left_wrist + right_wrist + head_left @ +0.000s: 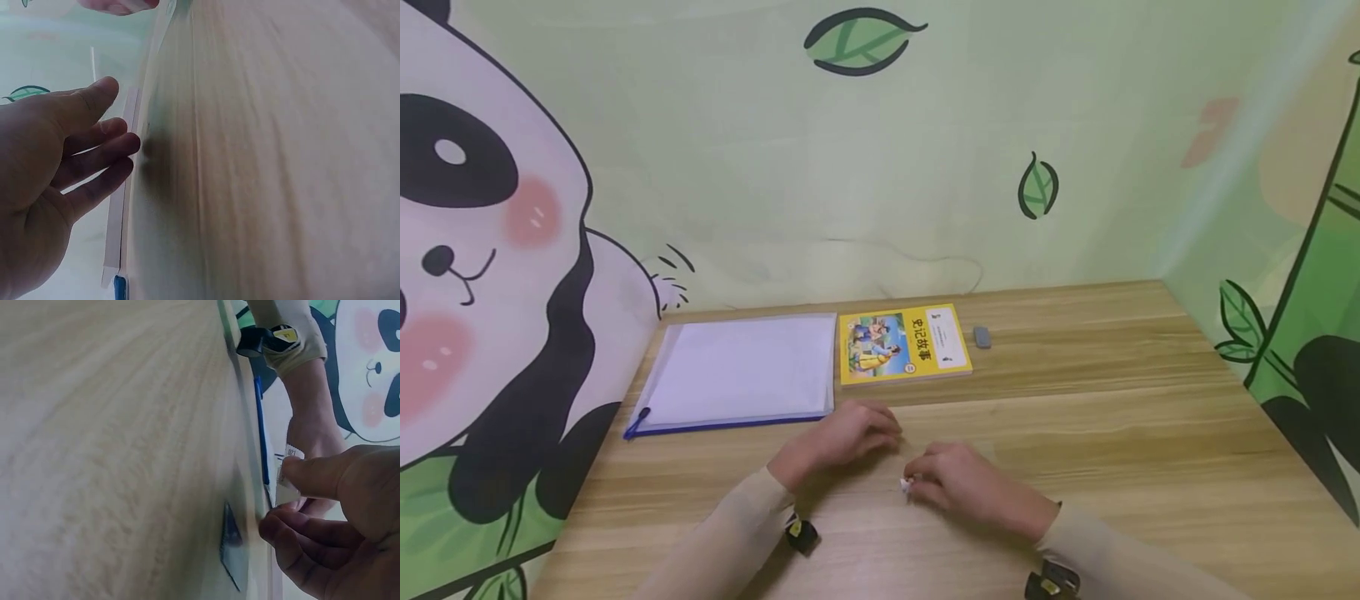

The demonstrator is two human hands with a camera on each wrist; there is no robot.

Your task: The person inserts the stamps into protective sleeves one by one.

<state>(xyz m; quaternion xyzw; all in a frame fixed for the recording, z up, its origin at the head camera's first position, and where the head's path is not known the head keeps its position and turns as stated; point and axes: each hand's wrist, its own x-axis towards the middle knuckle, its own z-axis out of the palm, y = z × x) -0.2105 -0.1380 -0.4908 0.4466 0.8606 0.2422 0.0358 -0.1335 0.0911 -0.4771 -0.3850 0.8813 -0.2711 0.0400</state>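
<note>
Both hands sit low over the near middle of the wooden bench [1075, 392]. The right hand [970, 483] pinches a small white slip of paper [907, 485] between thumb and forefinger, so its grip is closed on that slip; the slip is held just above the bench, right in front of the person. In the right wrist view the slip [289, 475] shows a few printed characters, possibly digits, but they are too small and tilted to read with confidence. The left hand [842, 437] hovers just beside it with relaxed, slightly bent fingers and nothing in it; the left wrist view shows its fingers [100, 156] loose and spread, so that grip is released.

As a judgement, the work looks early: the slip is picked up and held, but it is not yet put on or into anything, and the other things lie untouched at the back.

Those things are a clear plastic folder with a blue edge [737, 371], holding white sheets, lying flat on the left, and a yellow book [904, 343] just beside it on the right. The book's cover carries a colourful picture and the Chinese title 史记故事. A small grey eraser [982, 337] lies near the book's right edge. The wall behind shows a cartoon panda [482, 250] and green leaves.
</note>
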